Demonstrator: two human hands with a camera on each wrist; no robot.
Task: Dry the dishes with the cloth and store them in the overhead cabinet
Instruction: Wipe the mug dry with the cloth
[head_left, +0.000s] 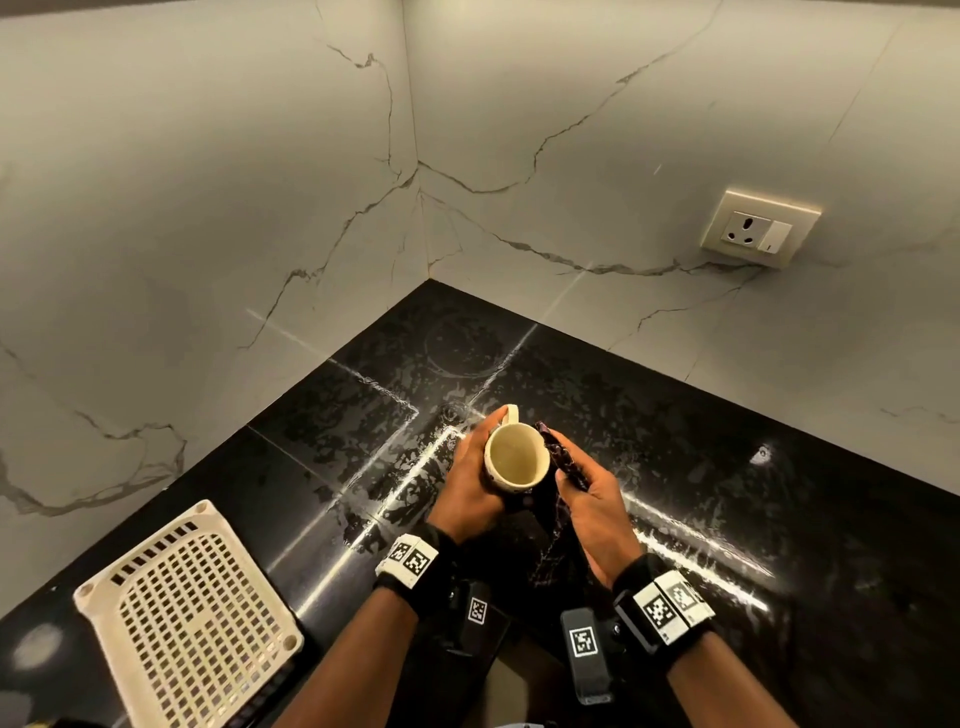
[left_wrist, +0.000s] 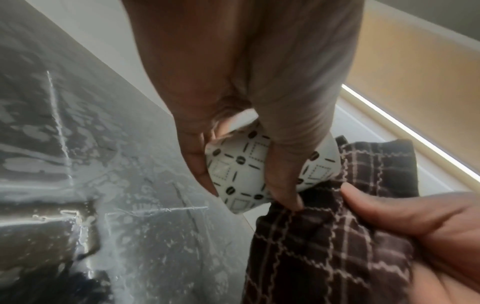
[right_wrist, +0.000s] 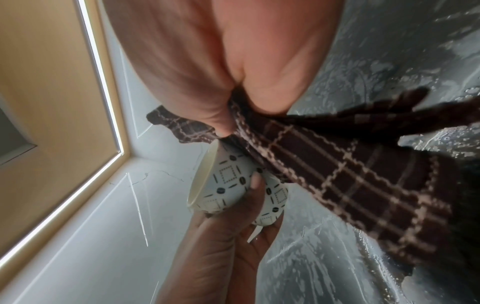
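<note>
A cream mug (head_left: 516, 455) with a black geometric pattern (left_wrist: 239, 164) (right_wrist: 226, 181) is held upright above the black counter, its handle pointing away from me. My left hand (head_left: 475, 478) grips the mug around its body, fingers curled on the patterned side (left_wrist: 283, 181). My right hand (head_left: 587, 499) holds a dark checked cloth (head_left: 550, 467) (left_wrist: 324, 236) (right_wrist: 350, 174) and presses it against the mug's right side. The cloth hangs down below both hands. The mug looks empty inside.
A cream plastic perforated basket (head_left: 192, 618) lies on the counter (head_left: 727, 441) at the lower left. Marble walls meet in the corner behind, with a wall socket (head_left: 758, 228) on the right. The wet-streaked counter stretches to the right. A lit cabinet underside (right_wrist: 52, 102) shows overhead.
</note>
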